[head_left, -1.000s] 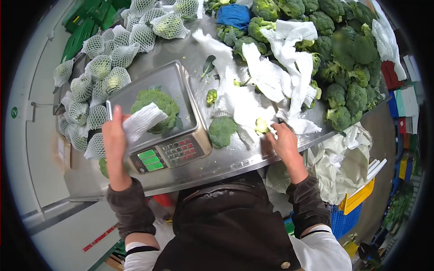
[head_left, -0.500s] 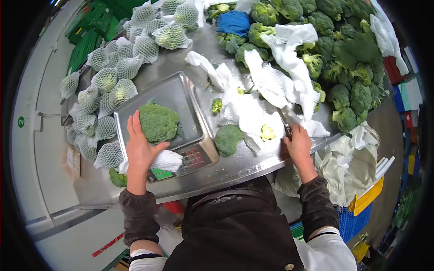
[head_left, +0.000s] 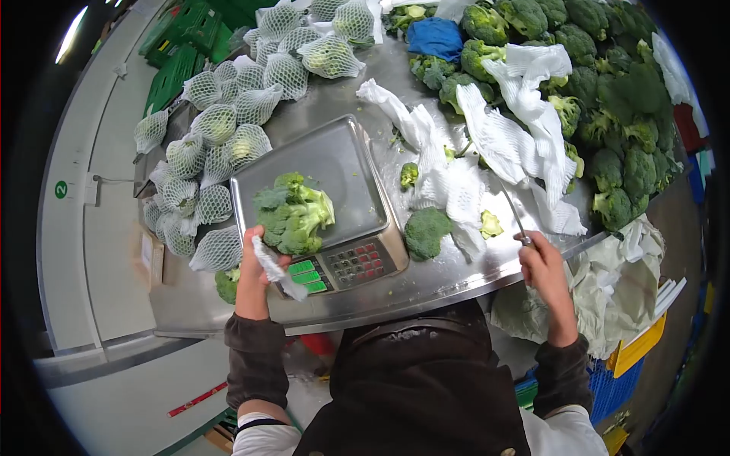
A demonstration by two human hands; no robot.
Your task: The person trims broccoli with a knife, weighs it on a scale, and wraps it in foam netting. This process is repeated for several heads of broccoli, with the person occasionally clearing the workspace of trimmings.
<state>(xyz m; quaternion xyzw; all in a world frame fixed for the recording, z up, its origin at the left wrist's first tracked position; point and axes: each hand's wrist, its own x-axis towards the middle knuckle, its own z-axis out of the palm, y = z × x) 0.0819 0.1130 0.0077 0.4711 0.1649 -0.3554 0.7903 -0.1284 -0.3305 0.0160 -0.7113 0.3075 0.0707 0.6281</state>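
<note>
A broccoli head (head_left: 293,216) lies on its side on the metal pan of the scale (head_left: 346,167), its cut stem toward the right. At the pan's lower left corner, my left hand (head_left: 257,266) is closed on a white net sleeve (head_left: 275,270), close to the broccoli. My right hand (head_left: 541,262) grips a knife (head_left: 515,211) by its handle, the blade pointing up and away over the table. A small broccoli head (head_left: 427,233) sits right of the scale, and a cut piece (head_left: 490,224) lies near the knife.
Net-wrapped broccoli (head_left: 214,124) is piled at the left. Unwrapped broccoli (head_left: 608,167) is heaped at the right, with white net sleeves (head_left: 498,140) and a blue cloth (head_left: 435,39) nearby. Green crates (head_left: 173,80) stand at the back left; crumpled paper (head_left: 601,285) hangs beyond the table's front edge.
The broccoli on the scale has tipped over, so its stem now shows. My left hand has drawn down and closed. My right hand has lifted the knife off the table. The whole view has shifted.
</note>
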